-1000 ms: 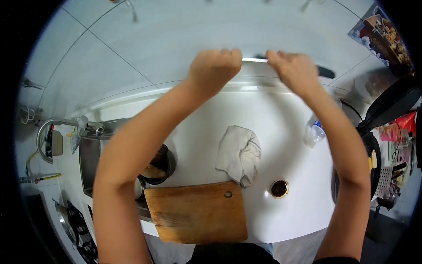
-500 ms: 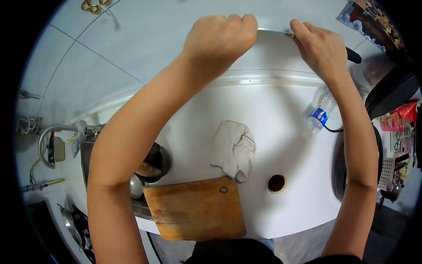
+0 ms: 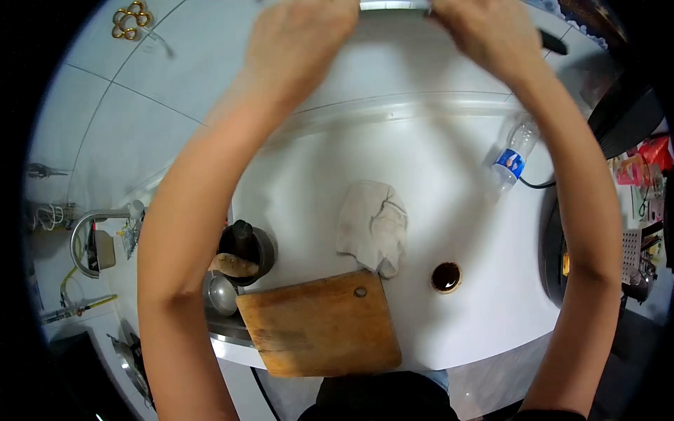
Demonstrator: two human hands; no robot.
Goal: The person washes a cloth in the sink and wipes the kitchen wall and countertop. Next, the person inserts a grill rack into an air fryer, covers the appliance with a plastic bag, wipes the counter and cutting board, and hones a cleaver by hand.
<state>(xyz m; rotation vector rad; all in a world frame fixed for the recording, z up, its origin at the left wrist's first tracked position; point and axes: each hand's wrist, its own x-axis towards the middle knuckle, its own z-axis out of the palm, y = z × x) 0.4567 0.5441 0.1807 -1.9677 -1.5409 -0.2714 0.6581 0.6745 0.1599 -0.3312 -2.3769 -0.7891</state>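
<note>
Both my hands are raised at the top of the head view, blurred and partly cut off. My left hand (image 3: pixel 309 42) is closed in a fist at the left end of a long shiny metal strip (image 3: pixel 394 5). At its other end my right hand (image 3: pixel 488 35) is closed, fingertips pinched together. A black handle (image 3: pixel 553 42) sticks out beyond the right hand, seemingly part of the same blade-like tool. Below lie a crumpled whitish cloth (image 3: pixel 372 221) and a wooden cutting board (image 3: pixel 319 326). Right of the board stands a small round cup (image 3: pixel 446 278) of dark liquid.
A clear plastic bottle (image 3: pixel 511 161) with a blue label lies near the wall. At left are a dark pot (image 3: pixel 267 256) with a black pestle-like stick, a knobbly root (image 3: pixel 234 265), a round metal utensil (image 3: pixel 223 293) and a faucet (image 3: pixel 84 224). A black appliance (image 3: pixel 551 245) stands at right.
Both hands and the metal strip have moved up, farther from me, and partly out of view. The view has shifted slightly; the cloth, board, cup and bottle stay in place.
</note>
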